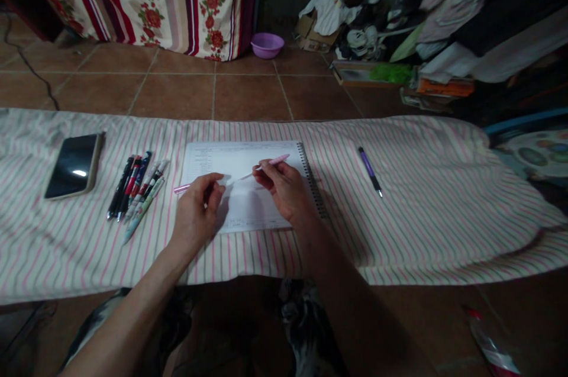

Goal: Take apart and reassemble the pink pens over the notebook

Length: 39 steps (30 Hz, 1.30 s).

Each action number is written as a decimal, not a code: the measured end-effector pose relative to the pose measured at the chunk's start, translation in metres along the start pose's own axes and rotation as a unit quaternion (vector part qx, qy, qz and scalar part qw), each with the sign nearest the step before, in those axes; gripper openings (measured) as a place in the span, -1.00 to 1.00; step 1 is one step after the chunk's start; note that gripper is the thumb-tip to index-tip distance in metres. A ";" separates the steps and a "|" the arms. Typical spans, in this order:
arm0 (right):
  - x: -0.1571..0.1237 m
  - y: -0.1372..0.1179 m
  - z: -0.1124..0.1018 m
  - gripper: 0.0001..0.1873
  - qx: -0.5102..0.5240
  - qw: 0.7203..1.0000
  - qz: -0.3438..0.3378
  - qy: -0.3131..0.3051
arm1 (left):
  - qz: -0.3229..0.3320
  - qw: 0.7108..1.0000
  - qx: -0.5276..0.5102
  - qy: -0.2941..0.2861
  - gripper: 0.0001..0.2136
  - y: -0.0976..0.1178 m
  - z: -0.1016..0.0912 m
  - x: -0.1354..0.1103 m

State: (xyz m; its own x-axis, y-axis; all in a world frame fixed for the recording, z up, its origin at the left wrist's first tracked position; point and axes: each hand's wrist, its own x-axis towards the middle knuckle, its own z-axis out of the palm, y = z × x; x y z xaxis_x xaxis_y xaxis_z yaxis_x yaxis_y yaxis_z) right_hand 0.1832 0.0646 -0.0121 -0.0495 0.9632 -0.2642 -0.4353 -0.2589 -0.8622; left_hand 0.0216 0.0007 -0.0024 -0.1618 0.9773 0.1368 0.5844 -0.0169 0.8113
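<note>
Over a spiral notebook (248, 205), my two hands hold the parts of a pink pen taken apart. My left hand (198, 202) is closed on a pink pen barrel (181, 189), whose end sticks out to the left. Pinched in the fingers of my right hand (284, 190) is the other pink pen part (279, 159), its tip pointing up and right. A thin pale refill (242, 177) runs from the right fingers toward the left ones. Whether it enters the barrel is hidden by my left fingers. The notebook page has printed lines along its edges.
Several pens (137, 187) lie bunched left of the notebook, beside a dark phone (73, 165). A purple and black pen (370, 171) lies to the right. Striped cloth (426, 217) covers the table. Beyond it, a purple basin (267, 45) stands on the tiled floor.
</note>
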 end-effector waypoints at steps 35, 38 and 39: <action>-0.008 -0.009 0.010 -0.84 0.055 0.999 -0.002 -0.002 | -0.396 0.652 -0.645 0.048 -0.79 0.029 0.018 0.011; -0.009 -0.007 0.009 -0.84 0.046 0.999 -0.007 -0.012 | -0.388 0.646 -0.655 0.047 -0.80 0.029 0.018 0.012; -0.009 -0.007 0.009 -0.84 0.044 0.999 -0.008 -0.013 | -0.387 0.646 -0.657 0.047 -0.80 0.029 0.018 0.012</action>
State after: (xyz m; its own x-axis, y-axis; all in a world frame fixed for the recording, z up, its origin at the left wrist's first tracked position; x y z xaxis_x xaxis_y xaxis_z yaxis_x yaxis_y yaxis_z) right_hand 0.1782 0.0584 0.0003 -0.0653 0.9692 -0.2374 -0.5135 -0.2366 -0.8248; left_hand 0.0508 0.0156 0.0124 -0.0846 0.7848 -0.6139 -0.8682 0.2443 0.4319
